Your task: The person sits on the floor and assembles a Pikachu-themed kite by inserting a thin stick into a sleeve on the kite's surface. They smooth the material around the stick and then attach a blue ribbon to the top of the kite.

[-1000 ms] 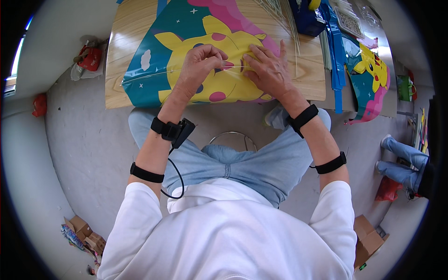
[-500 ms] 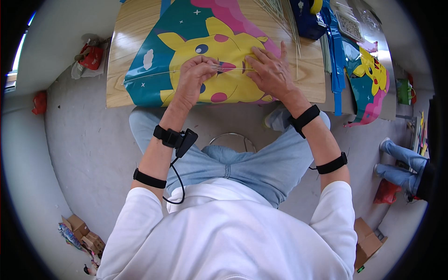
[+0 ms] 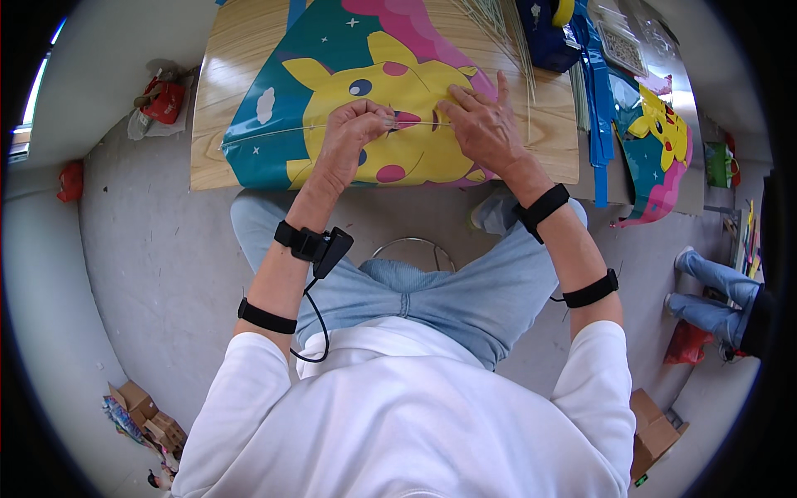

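Note:
A glossy kite-like sheet (image 3: 274,158) lies on the table in front of me, teal and pink with a large yellow cartoon animal. Across it runs a thin pale rod (image 3: 274,132), from the left edge toward my hands. My left hand (image 3: 349,141) is closed in a pinch on the rod over the animal's face. A small clear piece (image 3: 388,122) shows at those fingertips; its exact shape is too small to tell. Opposite, my right hand (image 3: 483,129) rests on the sheet with fingers spread, thumb side beside the rod's right part.
Thin pale sticks (image 3: 498,25) lie at the table's far right, near a dark blue box (image 3: 548,37). Blue strips (image 3: 599,108) hang by the table's right edge. Beyond lie a second printed sheet (image 3: 660,137) and a tray (image 3: 623,50). Another person's legs (image 3: 718,286) show at right.
Hardly anything differs. My left hand and the sheet have shifted very slightly to the right; my right hand stays in place on the sheet.

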`<state>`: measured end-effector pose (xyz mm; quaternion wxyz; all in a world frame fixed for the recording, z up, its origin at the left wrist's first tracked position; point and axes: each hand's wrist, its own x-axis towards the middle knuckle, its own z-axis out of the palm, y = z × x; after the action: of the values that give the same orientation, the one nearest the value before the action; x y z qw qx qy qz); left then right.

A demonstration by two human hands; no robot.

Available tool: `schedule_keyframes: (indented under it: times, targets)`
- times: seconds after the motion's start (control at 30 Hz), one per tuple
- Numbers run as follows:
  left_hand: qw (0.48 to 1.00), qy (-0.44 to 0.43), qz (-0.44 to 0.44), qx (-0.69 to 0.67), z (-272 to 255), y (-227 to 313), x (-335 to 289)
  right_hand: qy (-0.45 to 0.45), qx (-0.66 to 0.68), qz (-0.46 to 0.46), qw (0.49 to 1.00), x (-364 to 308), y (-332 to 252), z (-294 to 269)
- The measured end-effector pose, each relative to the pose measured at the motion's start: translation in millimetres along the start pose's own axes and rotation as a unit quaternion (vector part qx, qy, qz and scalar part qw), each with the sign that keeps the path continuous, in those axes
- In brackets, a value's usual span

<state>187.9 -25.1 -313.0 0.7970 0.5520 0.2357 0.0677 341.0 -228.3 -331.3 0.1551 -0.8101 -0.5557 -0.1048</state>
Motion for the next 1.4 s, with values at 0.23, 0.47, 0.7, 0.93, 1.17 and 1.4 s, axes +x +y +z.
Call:
schedule_keyframes:
  times: [0.23, 0.47, 0.7, 0.93, 1.17, 1.4]
  targets:
    - [1.0, -0.003, 0.002, 0.013, 2.4, 2.1, -2.0, 0.018, 0.009, 0.009, 1.0, 1.4, -0.8, 0.8]
    - [1.0, -0.006, 0.004, 0.021, 3.3, 3.2, -3.4, 0.023, 0.003, 0.009, 1.0, 2.2, -1.9, 1.1]
    - [0.999, -0.011, 0.005, 0.033, 3.3, 3.3, -2.8, 0.024, -0.003, 0.014, 1.0, 2.5, -1.8, 1.9]
    - [0.998, -0.011, -0.004, 0.057, 9.0, 8.7, -3.1, 0.005, 0.016, 0.055, 0.998, 7.8, -6.9, -3.8]
    - [0.99, 0.005, -0.041, 0.133, 38.4, 11.4, 8.6, -0.003, 0.016, 0.095, 0.995, 9.1, -7.2, -3.4]
    - [0.989, 0.009, -0.054, 0.141, 50.5, 1.6, 17.4, -0.053, 0.017, 0.111, 0.992, 10.0, -8.8, -8.3]
